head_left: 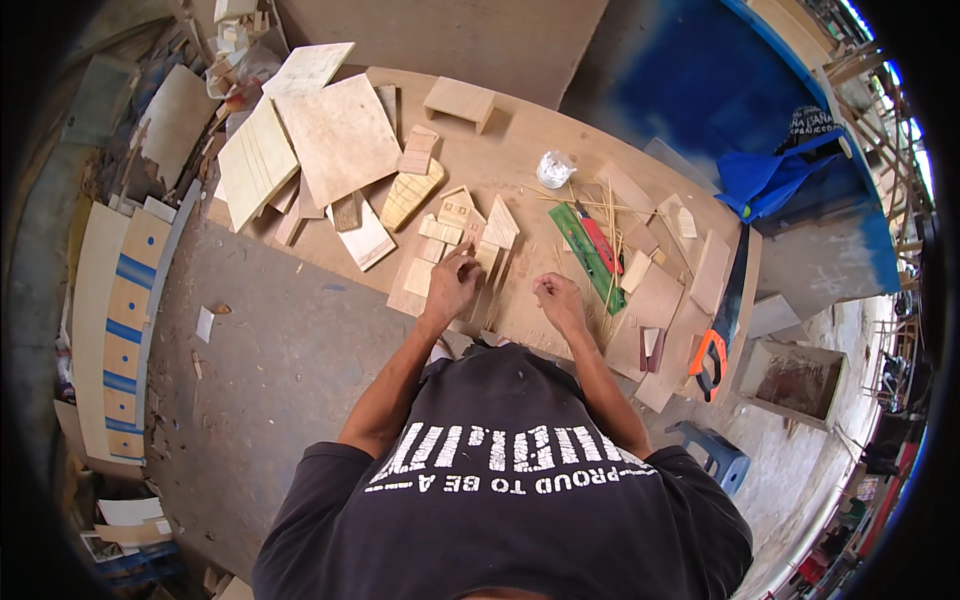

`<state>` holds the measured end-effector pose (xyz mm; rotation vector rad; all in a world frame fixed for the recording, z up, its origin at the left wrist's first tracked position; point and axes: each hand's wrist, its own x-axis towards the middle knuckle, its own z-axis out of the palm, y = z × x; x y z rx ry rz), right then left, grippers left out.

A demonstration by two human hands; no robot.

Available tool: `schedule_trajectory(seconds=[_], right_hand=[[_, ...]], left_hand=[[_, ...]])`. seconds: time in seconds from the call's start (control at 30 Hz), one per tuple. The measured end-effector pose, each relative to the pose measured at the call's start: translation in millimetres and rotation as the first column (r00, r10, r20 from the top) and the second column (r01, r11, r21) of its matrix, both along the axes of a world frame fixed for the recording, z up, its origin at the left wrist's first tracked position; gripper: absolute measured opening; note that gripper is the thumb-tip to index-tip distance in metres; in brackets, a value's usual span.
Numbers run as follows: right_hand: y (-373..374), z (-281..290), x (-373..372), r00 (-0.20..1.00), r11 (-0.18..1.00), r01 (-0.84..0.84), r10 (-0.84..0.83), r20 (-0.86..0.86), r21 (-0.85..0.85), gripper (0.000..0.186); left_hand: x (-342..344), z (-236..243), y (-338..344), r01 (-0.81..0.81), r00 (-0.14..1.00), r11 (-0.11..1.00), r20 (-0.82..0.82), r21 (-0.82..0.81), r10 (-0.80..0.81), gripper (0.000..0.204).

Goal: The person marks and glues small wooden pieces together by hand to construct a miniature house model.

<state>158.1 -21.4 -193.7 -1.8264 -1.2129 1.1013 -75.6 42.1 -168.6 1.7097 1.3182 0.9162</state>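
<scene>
A small wooden model house (pixel 458 212) stands on a wooden base on the table in front of me, with gabled walls and block-like roof pieces. My left hand (pixel 455 283) is at its near side, fingers drawn together against the front; whatever they may pinch is too small to tell. To the right, my right hand (pixel 559 302) hovers over the tabletop with fingertips pressed together, and anything between them cannot be made out. Beyond it lie a green ruler-like strip (pixel 588 255), a red-handled cutter (pixel 600 243) and several thin bamboo sticks (pixel 622 228).
Plywood sheets (pixel 337 140) pile up at the table's left. A small wooden bench shape (pixel 459 102) and a white crumpled-topped container (pixel 555 169) sit farther back. An orange-handled handsaw (pixel 710 358) rests along the right edge. A blue stool (pixel 715 452) stands on the floor.
</scene>
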Motion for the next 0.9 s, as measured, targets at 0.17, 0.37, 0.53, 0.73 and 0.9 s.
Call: schedule_trajectory(seconds=[0.17,0.37,0.53,0.73,0.9], right_hand=[[18,2,18,0.997,0.982,0.048,-0.057,0.044,0.181,0.013],[112,37,59,0.933,0.89,0.199,-0.3,0.197,0.411,0.024],[166,40,81,0.952,0.906,0.044,-0.166,0.259,0.421,0.038],[187,42,87,0.951,0.923,-0.024,-0.097,0.294,0.383,0.024],[202,31,103,0.92,0.864,-0.202,0.005,0.393,0.462,0.018]], left_hand=[[-2,0,-5,-0.078,0.994,0.997,0.077,-0.018,0.079,0.015],[-5,18,-25,-0.131,0.988,0.991,0.074,-0.032,0.133,0.019],[0,30,-48,-0.196,0.968,0.977,0.142,-0.083,0.206,0.019],[8,24,-69,-0.291,0.922,0.952,0.238,-0.091,0.304,0.018],[21,30,-80,-0.303,0.913,0.942,0.239,-0.146,0.331,0.023]])
